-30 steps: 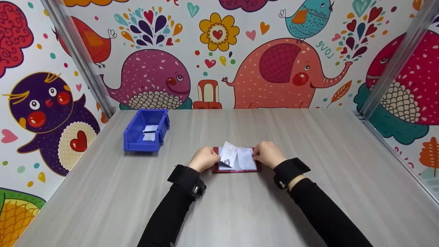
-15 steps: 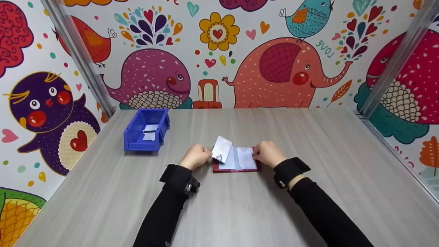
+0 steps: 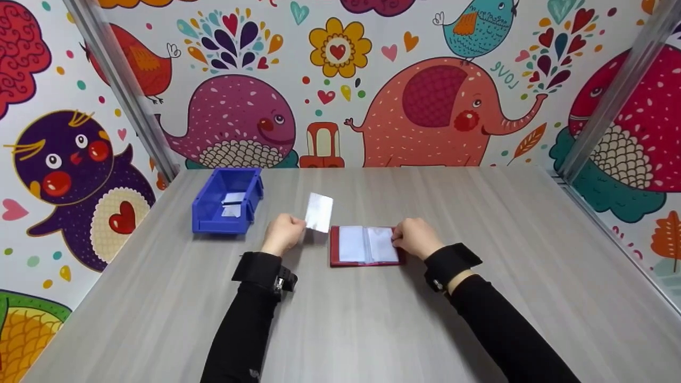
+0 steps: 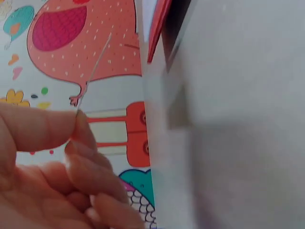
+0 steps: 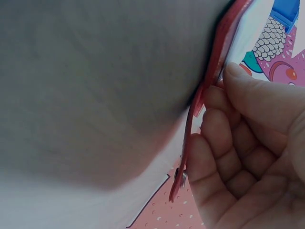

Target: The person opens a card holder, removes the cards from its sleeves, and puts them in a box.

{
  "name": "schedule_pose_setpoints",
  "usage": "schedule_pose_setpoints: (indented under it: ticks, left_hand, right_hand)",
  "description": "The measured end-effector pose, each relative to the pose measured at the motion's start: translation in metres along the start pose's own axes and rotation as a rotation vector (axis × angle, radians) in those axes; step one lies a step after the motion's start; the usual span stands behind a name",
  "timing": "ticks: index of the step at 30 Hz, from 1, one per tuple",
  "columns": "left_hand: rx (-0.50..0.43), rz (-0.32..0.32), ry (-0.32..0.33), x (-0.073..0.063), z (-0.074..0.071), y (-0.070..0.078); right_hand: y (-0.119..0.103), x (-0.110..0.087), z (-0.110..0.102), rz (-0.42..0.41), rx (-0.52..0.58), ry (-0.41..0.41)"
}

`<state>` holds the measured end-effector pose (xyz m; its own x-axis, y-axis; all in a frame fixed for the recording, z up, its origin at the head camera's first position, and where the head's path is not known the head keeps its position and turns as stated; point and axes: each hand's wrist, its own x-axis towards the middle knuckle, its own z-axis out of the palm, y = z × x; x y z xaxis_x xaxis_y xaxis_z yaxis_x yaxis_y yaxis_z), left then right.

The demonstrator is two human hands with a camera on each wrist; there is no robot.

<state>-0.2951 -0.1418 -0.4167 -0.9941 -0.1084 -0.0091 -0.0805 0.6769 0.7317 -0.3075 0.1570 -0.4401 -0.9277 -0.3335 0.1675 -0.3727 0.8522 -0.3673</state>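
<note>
A white card [image 3: 319, 213] is pinched at its lower left corner between the thumb and fingers of my left hand [image 3: 284, 233]. In the left wrist view the card [image 4: 95, 71] shows edge-on as a thin line. To its right, a red card holder [image 3: 334, 247] lies spread out on the table with clear plastic sleeves [image 3: 352, 244] facing up. My right hand [image 3: 417, 238] grips the holder's right edge. The right wrist view has the thumb [image 5: 252, 90] on the sleeves and fingers curled against the red cover [image 5: 221, 47], whose strap with a metal snap hangs out beside them.
At the back left of the table [image 3: 351, 330] stands a blue plastic bin [image 3: 218, 226] with white cards [image 3: 232, 206] inside, one bearing a black stripe. Printed cartoon panels rise behind and at both sides, with metal posts [image 3: 122, 90] at the corners.
My left hand has drawn the card up and left, off the holder's left page and toward the bin. My right hand has stayed at the holder's right edge.
</note>
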Motion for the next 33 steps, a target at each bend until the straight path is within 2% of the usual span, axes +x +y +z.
schedule_pose_setpoints:
  ticks: [6, 16, 26, 33]
  left_hand:
    - [-0.030, -0.056, 0.086, 0.005, -0.013, -0.009]
    - [-0.168, -0.065, 0.382, 0.010, -0.035, -0.018]
    - [-0.193, -0.087, 0.521, 0.012, -0.048, -0.029]
    - [-0.258, -0.118, 0.698, 0.013, -0.052, -0.038]
  right_hand:
    - [-0.001, -0.001, 0.000, 0.005, 0.007, -0.006]
    - [0.000, -0.001, 0.000, -0.007, 0.003, 0.006]
    - [0.000, -0.001, 0.000, -0.019, 0.004, 0.016]
    - [-0.001, -0.001, 0.000, 0.001, 0.006, 0.005]
